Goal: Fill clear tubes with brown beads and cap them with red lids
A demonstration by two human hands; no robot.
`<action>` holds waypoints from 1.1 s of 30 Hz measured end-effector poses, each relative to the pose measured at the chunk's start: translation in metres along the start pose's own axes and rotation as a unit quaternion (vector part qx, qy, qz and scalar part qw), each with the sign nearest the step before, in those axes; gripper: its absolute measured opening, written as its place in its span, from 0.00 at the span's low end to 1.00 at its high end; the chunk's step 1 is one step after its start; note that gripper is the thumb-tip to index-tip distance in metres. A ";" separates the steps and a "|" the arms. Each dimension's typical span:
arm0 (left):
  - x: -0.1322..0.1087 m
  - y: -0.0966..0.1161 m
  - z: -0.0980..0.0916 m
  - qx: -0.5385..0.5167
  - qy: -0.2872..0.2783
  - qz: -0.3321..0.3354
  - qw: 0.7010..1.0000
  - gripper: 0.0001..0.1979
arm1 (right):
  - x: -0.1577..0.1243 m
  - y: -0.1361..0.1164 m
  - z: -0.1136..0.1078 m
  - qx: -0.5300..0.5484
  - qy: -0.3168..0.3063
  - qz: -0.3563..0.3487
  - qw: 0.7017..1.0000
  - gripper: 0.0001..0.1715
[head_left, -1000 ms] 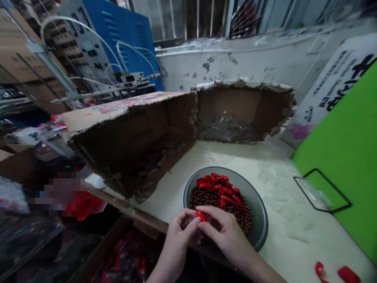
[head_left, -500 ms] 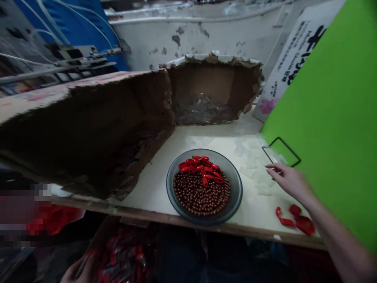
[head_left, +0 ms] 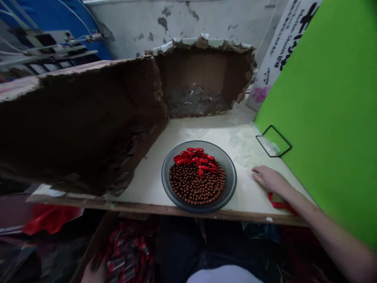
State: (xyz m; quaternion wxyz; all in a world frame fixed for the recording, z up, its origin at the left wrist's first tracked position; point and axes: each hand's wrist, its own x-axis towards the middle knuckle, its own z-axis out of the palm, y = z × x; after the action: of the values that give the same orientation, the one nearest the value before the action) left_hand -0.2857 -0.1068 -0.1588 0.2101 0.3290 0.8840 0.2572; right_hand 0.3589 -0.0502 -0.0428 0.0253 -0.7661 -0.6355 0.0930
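My right hand [head_left: 269, 180] rests low over the white tabletop [head_left: 144, 173], right of a grey bowl [head_left: 165, 184]. Its fingers are bent and close together; whether anything small and clear is between them does not show. Thin clear plastic pieces [head_left: 243, 147] lie just beyond its fingertips. Coiled strings of brown beads [head_left: 197, 186] fill the bowl, with several small red oval pieces [head_left: 200, 173] on top. Down at the lower left, my left hand [head_left: 96, 270] is at a box of red, clear-wrapped packets [head_left: 129, 251]; its fingers are dark and partly hidden.
Torn-open cardboard boxes [head_left: 203, 78] stand at the back and left, the rear one with clear plastic inside. A green panel [head_left: 330, 110] leans at the right behind a black wire frame [head_left: 290, 147]. A red strip [head_left: 277, 204] lies partly under my right forearm.
My right hand has come down and toward the bowl, away from the black frame, and its forearm now covers part of the red pieces. My left hand has shifted right, against the packets. The view has shifted.
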 end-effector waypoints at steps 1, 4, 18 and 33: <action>-0.006 0.019 0.001 -0.019 -0.003 0.007 1.000 0.19 | -0.002 -0.006 -0.007 0.021 0.017 0.005 1.000 0.19; -0.033 0.094 0.004 -0.119 0.052 0.148 0.980 0.24 | -0.009 -0.047 -0.036 0.121 0.101 0.000 0.988 0.22; -0.111 0.280 0.083 -0.266 -0.089 0.414 0.866 0.18 | 0.042 -0.216 -0.002 -0.067 -0.132 -0.268 0.952 0.07; -0.109 0.276 0.081 -0.264 -0.089 0.412 0.868 0.21 | 0.046 -0.223 -0.005 0.433 -0.153 -0.234 0.857 0.15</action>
State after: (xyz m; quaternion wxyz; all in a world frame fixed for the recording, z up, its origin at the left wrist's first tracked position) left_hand -0.0357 0.0237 -0.0362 0.2421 0.6174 0.5447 0.5133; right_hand 0.1522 0.0379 -0.0076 0.2777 -0.4826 -0.6876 0.4660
